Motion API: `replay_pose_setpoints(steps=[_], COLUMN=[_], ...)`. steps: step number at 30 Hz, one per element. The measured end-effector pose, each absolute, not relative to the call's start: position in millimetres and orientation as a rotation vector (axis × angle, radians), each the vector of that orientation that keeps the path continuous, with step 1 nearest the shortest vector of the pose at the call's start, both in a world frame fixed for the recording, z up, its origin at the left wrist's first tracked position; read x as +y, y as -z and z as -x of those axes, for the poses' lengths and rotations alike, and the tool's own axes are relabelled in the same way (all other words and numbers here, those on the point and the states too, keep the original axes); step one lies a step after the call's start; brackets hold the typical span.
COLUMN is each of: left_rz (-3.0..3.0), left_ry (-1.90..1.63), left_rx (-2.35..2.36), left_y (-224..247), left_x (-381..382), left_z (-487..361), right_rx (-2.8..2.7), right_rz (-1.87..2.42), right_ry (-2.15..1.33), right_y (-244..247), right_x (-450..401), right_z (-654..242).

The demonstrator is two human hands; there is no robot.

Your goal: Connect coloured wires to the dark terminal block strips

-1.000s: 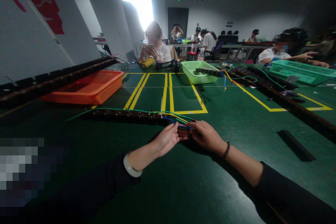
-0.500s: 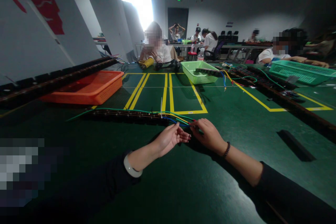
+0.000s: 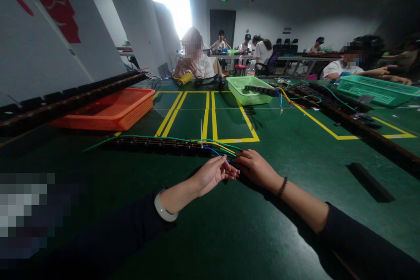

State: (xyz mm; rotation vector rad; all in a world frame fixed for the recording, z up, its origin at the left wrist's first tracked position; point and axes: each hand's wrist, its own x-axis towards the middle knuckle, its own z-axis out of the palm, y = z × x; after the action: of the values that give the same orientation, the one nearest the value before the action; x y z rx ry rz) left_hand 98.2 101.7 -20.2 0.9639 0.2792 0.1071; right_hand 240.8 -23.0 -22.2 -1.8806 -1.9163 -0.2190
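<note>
Several green, yellow and blue wires (image 3: 224,145) run out of the right end of a long dark cable strip (image 3: 157,144) lying on the green table (image 3: 282,236). My right hand (image 3: 259,168) has its fingers closed around the wire ends, with red tips showing at its fingertips. Just left of it, my left hand (image 3: 213,175) is turned palm partly up; its thumb and index finger come together at the blue wire, while the other fingers stretch toward my right hand. A white cable tie (image 3: 201,133) stands upright where the wires leave the strip.
An orange basket (image 3: 131,116) stands at the left beside a long dark strip (image 3: 65,98). Farther back are a light green basket (image 3: 241,96) and a teal basket (image 3: 370,92). More strips and a black piece (image 3: 370,181) lie at the right. People sit across the table.
My right hand has shifted slightly left and closer to my left hand. My left thumb and index finger now meet at the blue wire. Across the table, a person's hands have risen toward the face.
</note>
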Motion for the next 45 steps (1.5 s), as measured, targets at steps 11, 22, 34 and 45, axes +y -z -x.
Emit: replay_pose_setpoints(steps=[11, 22, 34, 45], left_rz=[-0.967, -0.968, -0.992, -0.906], left_ry=[-0.109, -0.11, -0.113, -0.007], left_rx=[0.275, 0.275, 0.271, 0.308], left_y=[20.2, 17.8, 17.8, 20.6], left_x=[102.1, 101.3, 100.0, 104.3], left_z=[-98.2, -96.8, -95.1, -98.6], right_rx=[-1.795, -1.618, -1.802, -1.782], right_rz=[1.814, 1.854, 2.072, 2.159], right_ry=[0.173, -0.005, -0.4, -0.663], right_y=[24.3, 32.4, 0.2, -19.6], right_x=[-22.2, 12.3, 56.9, 51.7], right_z=[-243.9, -265.4, -254.8, -261.2])
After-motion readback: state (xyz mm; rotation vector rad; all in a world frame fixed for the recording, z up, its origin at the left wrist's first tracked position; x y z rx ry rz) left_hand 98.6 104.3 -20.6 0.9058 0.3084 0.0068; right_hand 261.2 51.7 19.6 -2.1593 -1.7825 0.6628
